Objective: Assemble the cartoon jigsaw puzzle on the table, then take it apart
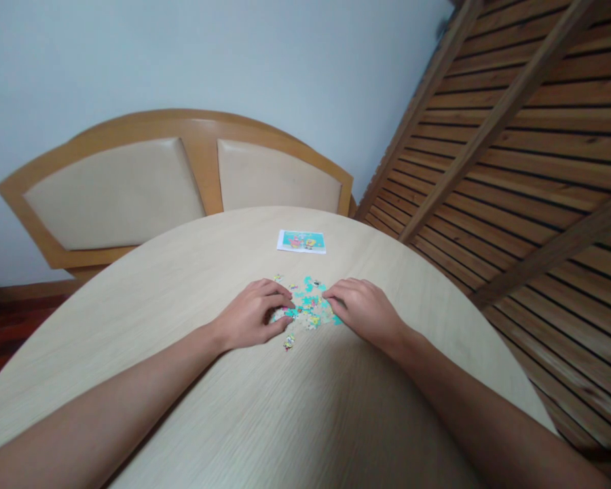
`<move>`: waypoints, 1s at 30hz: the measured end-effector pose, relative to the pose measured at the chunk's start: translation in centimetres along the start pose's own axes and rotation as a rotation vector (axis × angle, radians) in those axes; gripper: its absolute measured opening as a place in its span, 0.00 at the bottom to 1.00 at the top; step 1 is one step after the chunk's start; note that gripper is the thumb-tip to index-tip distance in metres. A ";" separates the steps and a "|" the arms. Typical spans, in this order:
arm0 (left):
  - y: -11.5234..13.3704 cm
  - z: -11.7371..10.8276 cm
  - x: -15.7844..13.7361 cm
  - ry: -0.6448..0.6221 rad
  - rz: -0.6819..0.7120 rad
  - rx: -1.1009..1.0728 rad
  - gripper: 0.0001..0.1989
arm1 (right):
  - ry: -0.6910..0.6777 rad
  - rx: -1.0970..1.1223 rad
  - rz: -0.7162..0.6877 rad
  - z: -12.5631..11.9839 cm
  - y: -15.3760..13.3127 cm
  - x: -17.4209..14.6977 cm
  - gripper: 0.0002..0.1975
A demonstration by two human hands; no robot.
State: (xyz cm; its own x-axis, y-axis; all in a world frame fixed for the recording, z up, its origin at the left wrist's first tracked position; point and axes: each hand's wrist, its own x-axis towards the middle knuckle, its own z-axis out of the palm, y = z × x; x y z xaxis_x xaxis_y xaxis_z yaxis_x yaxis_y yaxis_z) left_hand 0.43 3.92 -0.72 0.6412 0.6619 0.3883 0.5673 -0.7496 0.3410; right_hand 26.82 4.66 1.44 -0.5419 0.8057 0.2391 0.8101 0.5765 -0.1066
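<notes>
Several small jigsaw puzzle pieces (311, 320) lie in a loose pile on the round table, in turquoise, yellow, pink and pale grey. My left hand (257, 314) rests at the left side of the pile, its fingers curved and its thumb apart from them, touching the pieces at the edge. Opposite it, my right hand (362, 309) reaches in from the right, with bent fingers and the thumb a little below them. I see no piece lifted by either hand. One cluster of pieces (289, 341) sits apart, just below my left thumb.
Beyond the pile lies a picture card (301, 242) with two cartoon figures on turquoise. The pale wooden table (193, 407) has a curved far edge. Behind it stands a wooden frame with cream padded panels (117, 193) against the wall. Slatted wood (529, 163) rises at the right.
</notes>
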 end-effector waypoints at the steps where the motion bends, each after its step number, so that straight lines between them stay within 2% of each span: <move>1: 0.0 0.0 0.0 0.003 0.001 -0.002 0.10 | -0.009 -0.002 -0.008 0.0 -0.1 0.0 0.09; 6: -0.1 0.0 0.0 0.003 0.002 -0.018 0.11 | 0.007 0.020 0.001 -0.1 -0.1 0.0 0.09; 11: -0.1 0.0 -0.1 -0.009 -0.007 -0.019 0.14 | 0.105 0.029 0.152 -0.1 0.9 0.0 0.10; 14: 0.0 -0.1 -0.1 -0.009 -0.014 -0.023 0.11 | 0.153 0.028 0.229 0.3 1.9 0.1 0.09; 17: 0.0 0.0 -0.2 -0.005 -0.012 -0.029 0.09 | 0.180 0.027 0.220 0.7 2.6 0.1 0.07; 22: -0.1 0.1 -0.2 0.003 -0.007 -0.043 0.07 | 0.128 0.023 0.199 1.0 2.9 0.2 0.08; 30: -0.1 -0.1 -0.1 0.001 0.013 -0.056 0.05 | 0.066 -0.021 0.243 0.4 2.1 0.1 0.11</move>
State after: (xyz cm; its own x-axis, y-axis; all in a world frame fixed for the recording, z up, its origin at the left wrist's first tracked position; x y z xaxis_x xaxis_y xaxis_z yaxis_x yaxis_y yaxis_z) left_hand 0.26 3.91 -0.74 0.6479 0.6520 0.3939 0.5290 -0.7572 0.3832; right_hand 28.32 6.01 0.87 -0.3155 0.9092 0.2717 0.9196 0.3636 -0.1486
